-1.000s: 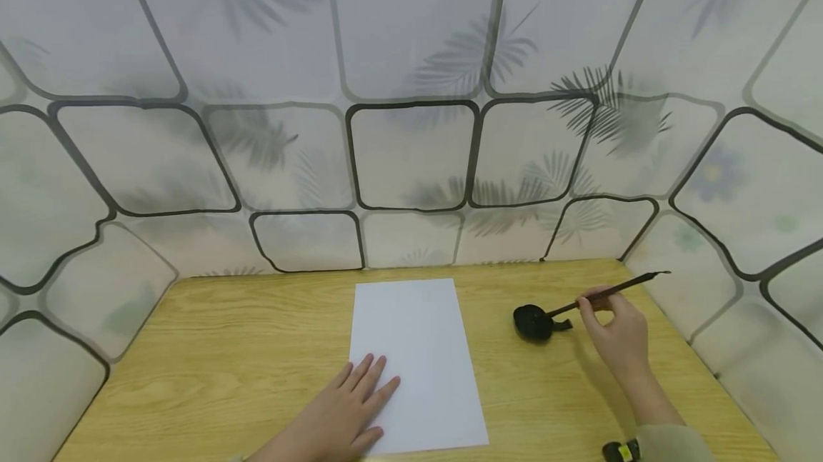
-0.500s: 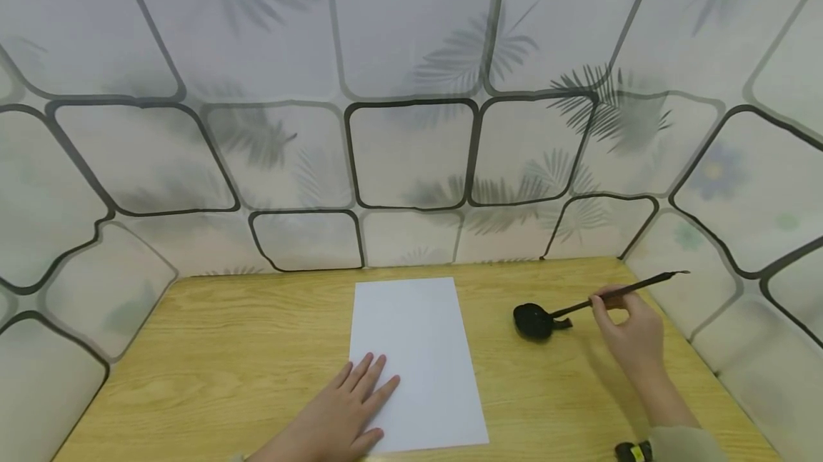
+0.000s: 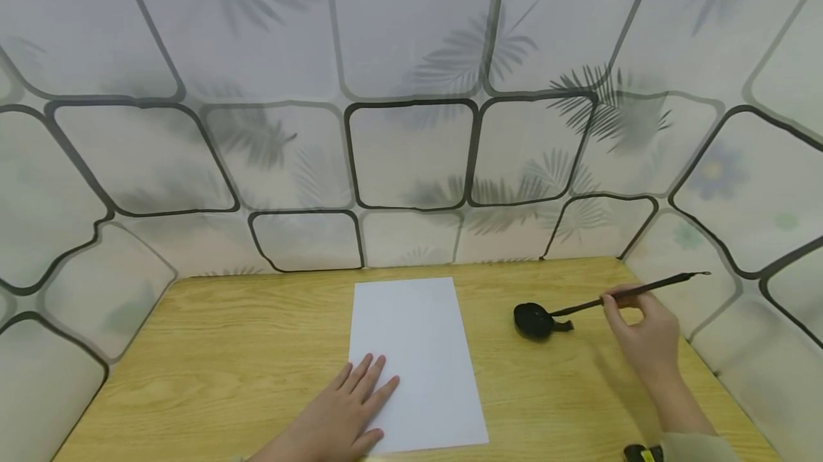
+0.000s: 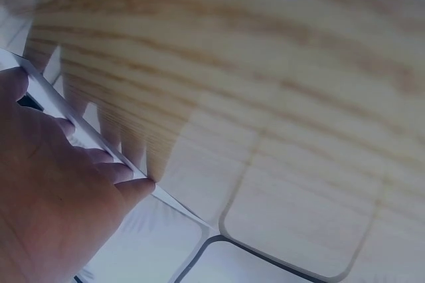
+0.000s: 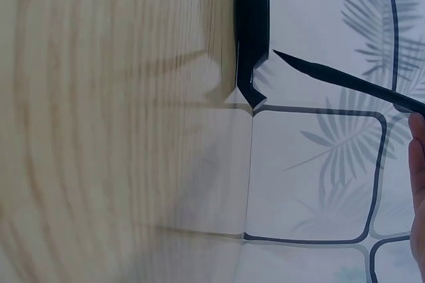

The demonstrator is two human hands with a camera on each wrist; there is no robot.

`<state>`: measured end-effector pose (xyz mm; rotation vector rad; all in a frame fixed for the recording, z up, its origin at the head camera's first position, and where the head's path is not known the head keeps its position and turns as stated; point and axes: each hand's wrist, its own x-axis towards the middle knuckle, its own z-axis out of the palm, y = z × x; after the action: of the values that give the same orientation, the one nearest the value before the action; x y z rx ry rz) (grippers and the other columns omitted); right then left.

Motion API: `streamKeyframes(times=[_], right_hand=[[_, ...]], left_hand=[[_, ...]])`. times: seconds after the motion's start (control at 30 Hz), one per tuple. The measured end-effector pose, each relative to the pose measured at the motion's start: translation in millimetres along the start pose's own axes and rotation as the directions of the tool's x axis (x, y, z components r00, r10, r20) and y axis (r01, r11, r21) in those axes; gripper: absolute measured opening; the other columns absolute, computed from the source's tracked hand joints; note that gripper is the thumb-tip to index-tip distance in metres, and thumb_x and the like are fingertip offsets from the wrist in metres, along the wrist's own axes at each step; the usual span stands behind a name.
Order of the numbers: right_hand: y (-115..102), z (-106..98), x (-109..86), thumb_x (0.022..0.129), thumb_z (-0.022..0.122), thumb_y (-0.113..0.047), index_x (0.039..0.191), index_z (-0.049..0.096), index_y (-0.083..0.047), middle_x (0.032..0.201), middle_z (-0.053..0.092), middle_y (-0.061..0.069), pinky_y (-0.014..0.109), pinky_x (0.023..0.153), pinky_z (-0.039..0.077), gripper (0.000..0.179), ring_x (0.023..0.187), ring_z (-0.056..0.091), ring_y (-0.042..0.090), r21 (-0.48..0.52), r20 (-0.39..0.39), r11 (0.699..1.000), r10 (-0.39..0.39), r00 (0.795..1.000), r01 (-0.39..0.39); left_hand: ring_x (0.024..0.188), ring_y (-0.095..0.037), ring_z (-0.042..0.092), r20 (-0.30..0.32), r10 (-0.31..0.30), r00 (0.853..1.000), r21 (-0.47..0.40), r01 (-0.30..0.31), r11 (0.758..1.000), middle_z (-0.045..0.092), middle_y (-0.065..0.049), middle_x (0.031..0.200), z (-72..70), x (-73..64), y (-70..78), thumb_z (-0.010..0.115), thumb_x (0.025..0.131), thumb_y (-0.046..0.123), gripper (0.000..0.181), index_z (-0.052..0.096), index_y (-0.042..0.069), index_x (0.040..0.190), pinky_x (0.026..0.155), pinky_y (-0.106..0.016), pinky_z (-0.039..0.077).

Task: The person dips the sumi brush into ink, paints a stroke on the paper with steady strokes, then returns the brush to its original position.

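A white sheet of paper [image 3: 421, 348] lies upright on the wooden table, with my left hand [image 3: 341, 412] resting on its lower left side, fingers spread. In the left wrist view the same hand [image 4: 56, 196] lies at the paper's edge. To the right, my right hand [image 3: 646, 337] pinches a dark writing brush [image 3: 665, 282], its loop end pointing up and right. A small black ink dish [image 3: 534, 321] with a stubby handle stands left of that hand. The right wrist view shows the brush tip [image 5: 289, 59] close beside the dish [image 5: 252, 24], above its handle.
The yellow wood-grain table [image 3: 238, 333] ends at a patterned cloth [image 3: 411, 162] that rises at the back and both sides. A black strap device [image 3: 643, 453] sits on the right wrist near the sleeve.
My right hand has moved to the right with the brush, drawing its tip across the ink dish towards the handle side. My left hand and the paper have stayed in place.
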<state>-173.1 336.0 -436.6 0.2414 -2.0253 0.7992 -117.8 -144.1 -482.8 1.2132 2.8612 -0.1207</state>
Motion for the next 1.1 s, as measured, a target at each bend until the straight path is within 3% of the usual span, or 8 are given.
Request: streamKeyframes(times=[0.33, 0.6, 0.9, 1.1], right_hand=[[3, 1, -3.4, 0.080, 0.075, 0.010, 0.094, 0.075, 0.006, 0.093, 0.065, -0.027, -0.001, 0.081, 0.039, 0.015, 0.086, 0.049, -0.031, 0.008, 0.012, 1.000, -0.008, 1.000, 0.007], [2, -8, -3.0, 0.082, 0.075, 0.010, 0.097, 0.075, 0.007, 0.099, 0.054, -0.047, -0.003, 0.083, 0.036, 0.016, 0.085, 0.048, -0.033, -0.004, -0.002, 1.000, 0.025, 1.000, -0.025], [3, -4, -3.7, 0.082, 0.076, 0.010, 0.096, 0.076, 0.006, 0.097, 0.056, -0.047, -0.003, 0.082, 0.036, 0.015, 0.083, 0.050, -0.032, 0.024, -0.010, 0.999, 0.030, 1.000, -0.029], [4, -2, -5.6, 0.082, 0.076, 0.010, 0.095, 0.076, 0.005, 0.096, 0.056, -0.047, -0.003, 0.081, 0.037, 0.014, 0.082, 0.050, -0.031, 0.017, -0.001, 0.999, 0.044, 0.999, -0.044]], left_hand=[[0.157, -0.036, 0.040, 0.006, -0.004, 1.000, -0.005, 0.005, 1.000, 0.036, -0.018, 0.171, -0.3, -0.6, 0.5, 0.045, 0.109, 0.057, 0.068, 0.038, 0.019, 0.166, 0.120, -0.055, 0.044], [0.156, -0.038, 0.041, -0.007, 0.010, 1.000, -0.035, -0.011, 0.999, 0.037, -0.020, 0.171, -1.0, -1.2, -0.6, 0.044, 0.109, 0.056, 0.067, 0.039, 0.018, 0.165, 0.118, -0.057, 0.045], [0.155, -0.038, 0.042, 0.003, 0.008, 1.000, -0.028, -0.008, 1.000, 0.037, -0.019, 0.171, -4.2, -2.0, 2.2, 0.045, 0.110, 0.055, 0.067, 0.039, 0.018, 0.165, 0.118, -0.056, 0.045], [0.154, -0.038, 0.043, -0.025, 0.021, 0.999, -0.011, -0.021, 1.000, 0.039, -0.019, 0.170, -1.7, -1.7, 0.7, 0.043, 0.110, 0.055, 0.066, 0.039, 0.018, 0.165, 0.117, -0.056, 0.046]])
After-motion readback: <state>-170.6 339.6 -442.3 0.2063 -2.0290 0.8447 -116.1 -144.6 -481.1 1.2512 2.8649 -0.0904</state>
